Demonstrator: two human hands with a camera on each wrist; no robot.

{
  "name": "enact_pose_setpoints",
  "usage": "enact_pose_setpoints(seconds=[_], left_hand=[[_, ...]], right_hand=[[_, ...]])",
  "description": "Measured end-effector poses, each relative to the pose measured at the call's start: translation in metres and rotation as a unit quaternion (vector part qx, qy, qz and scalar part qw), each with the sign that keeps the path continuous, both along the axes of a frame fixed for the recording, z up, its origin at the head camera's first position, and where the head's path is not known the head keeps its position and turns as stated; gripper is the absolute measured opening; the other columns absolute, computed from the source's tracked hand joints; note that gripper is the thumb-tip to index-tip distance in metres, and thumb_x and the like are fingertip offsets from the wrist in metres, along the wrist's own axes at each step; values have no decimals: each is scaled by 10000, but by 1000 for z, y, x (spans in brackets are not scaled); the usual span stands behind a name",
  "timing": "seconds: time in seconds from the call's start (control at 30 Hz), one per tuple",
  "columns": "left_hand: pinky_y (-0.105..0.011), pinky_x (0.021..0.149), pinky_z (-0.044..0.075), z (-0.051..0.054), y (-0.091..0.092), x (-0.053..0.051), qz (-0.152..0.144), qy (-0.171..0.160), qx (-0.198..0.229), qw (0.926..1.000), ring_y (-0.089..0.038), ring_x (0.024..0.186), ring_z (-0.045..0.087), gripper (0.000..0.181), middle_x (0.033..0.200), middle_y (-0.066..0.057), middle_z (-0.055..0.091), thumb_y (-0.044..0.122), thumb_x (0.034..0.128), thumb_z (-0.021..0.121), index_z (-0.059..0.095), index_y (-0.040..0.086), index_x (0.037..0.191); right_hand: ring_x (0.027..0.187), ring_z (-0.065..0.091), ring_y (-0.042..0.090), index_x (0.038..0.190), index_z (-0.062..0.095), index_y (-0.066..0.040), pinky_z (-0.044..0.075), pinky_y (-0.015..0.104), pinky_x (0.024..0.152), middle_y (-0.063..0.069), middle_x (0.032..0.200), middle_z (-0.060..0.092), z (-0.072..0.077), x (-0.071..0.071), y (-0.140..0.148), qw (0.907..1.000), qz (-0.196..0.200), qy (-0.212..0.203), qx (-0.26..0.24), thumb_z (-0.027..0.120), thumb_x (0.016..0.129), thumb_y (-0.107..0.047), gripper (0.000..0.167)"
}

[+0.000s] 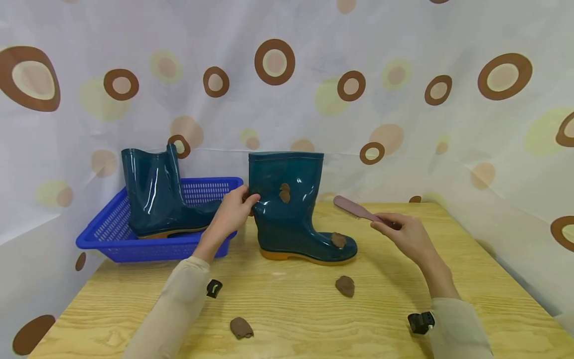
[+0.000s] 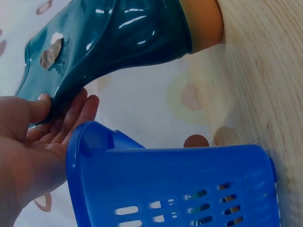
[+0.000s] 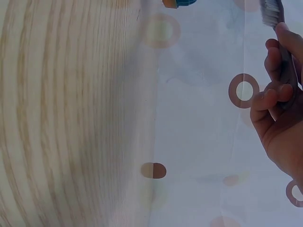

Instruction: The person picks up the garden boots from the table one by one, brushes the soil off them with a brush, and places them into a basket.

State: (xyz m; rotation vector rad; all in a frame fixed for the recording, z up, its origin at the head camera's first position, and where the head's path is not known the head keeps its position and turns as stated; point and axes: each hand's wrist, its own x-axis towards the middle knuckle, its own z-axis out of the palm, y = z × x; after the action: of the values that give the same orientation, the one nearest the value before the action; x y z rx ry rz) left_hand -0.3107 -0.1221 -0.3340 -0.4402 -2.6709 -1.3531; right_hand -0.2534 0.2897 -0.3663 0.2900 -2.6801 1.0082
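A dark green rain boot (image 1: 287, 224) with an orange sole stands upright on the table, toe to the right. Brown mud-like patches cling to its shaft (image 1: 284, 193) and toe (image 1: 338, 240). My left hand (image 1: 233, 209) pinches the back of the shaft; in the left wrist view the thumb lies on the near side of the boot (image 2: 118, 42) and the fingers behind it. To the right of the boot, my right hand (image 1: 405, 237) grips the handle of a pinkish brush (image 1: 354, 207), held in the air apart from the boot. Pale bristles (image 3: 271, 12) show in the right wrist view.
A blue slotted basket (image 1: 152, 252) at the left holds a second green rain boot (image 1: 154, 194), close to my left forearm. Two loose brown lumps, one (image 1: 345, 286) before the toe and one (image 1: 241, 328) nearer me, lie on the wooden table (image 1: 305, 309). A dotted curtain (image 1: 305, 114) hangs behind.
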Motion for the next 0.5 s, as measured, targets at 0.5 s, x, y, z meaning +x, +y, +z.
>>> enact_pose_setpoints(seconds=[0.5], left_hand=[[-390, 830, 578, 0, -13, 10, 96, -137, 132, 9998, -331, 972, 666, 303, 1125, -142, 662, 318, 1055, 487, 581, 66, 1192]], right_hand=[[871, 611, 22, 1259, 684, -105, 511, 230, 720, 113, 1147, 722, -2, -2, 0, 9998, 136, 19, 110, 619, 973, -418, 429]])
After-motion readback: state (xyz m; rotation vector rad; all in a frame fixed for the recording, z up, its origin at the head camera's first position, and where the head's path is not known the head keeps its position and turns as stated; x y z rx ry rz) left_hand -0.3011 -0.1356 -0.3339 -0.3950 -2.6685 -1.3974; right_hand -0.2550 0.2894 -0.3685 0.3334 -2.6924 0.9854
